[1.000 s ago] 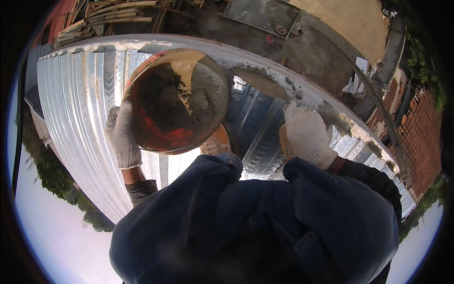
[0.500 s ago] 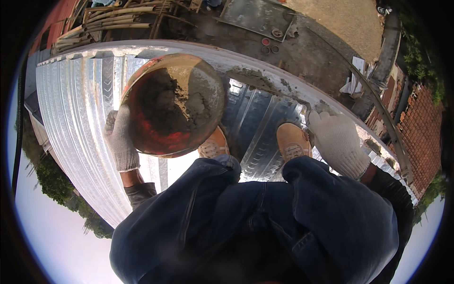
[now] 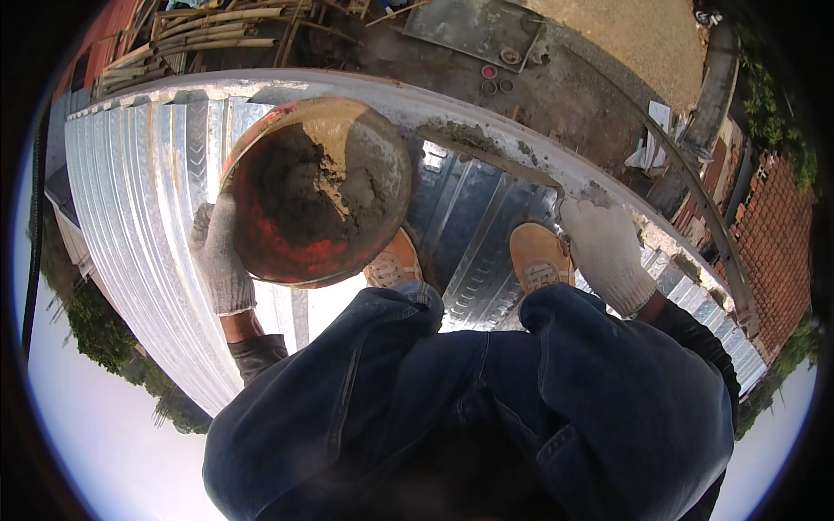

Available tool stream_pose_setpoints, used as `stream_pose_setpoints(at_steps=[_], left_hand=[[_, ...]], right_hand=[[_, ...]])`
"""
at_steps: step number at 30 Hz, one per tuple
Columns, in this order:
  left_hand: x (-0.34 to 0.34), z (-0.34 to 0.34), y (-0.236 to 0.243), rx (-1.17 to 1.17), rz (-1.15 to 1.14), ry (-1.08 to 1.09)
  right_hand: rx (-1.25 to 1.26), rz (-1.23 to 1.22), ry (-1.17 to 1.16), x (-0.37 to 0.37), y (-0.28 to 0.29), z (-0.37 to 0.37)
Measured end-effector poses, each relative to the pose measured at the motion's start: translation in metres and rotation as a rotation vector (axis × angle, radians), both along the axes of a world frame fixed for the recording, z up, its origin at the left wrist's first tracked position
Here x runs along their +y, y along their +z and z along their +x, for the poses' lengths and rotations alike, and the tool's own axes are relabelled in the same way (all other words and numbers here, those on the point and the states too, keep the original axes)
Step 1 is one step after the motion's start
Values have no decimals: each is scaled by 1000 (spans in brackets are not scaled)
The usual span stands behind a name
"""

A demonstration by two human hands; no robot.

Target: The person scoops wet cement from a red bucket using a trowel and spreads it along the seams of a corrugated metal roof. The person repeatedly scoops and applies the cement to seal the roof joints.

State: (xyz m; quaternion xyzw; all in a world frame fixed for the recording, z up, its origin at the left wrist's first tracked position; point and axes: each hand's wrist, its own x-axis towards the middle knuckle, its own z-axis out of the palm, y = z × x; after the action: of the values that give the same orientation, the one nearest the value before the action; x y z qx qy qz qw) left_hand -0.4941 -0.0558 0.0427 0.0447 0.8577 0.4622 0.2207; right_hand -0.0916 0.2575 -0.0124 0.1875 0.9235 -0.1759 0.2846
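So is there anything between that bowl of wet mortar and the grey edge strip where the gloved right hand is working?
Nothing visible. The bowl is held up in the left hand, and only bare corrugated roofing separates it from the right hand on the mortared edge.

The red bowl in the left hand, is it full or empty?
Partly full. The red bowl, held by the gloved left hand, has grey mortar heaped inside, while bare red wall shows along its lower side.

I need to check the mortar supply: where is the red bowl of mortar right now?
In the head view, the red bowl sits left of centre, held by the gloved left hand over the corrugated metal roof, just above the left shoe.
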Motion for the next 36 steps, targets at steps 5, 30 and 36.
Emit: stream_pose_setpoints(at_steps=[5,30,36], left_hand=[[-22,-11,-3,13,1,-15],[54,52,20,79,-72,10],[51,53,20,63,-43,53]], right_hand=[[-36,-34,-6,-1,22,11],[462,-1025,23,-4,1,-108],[292,-698,261,-33,29,-150]])
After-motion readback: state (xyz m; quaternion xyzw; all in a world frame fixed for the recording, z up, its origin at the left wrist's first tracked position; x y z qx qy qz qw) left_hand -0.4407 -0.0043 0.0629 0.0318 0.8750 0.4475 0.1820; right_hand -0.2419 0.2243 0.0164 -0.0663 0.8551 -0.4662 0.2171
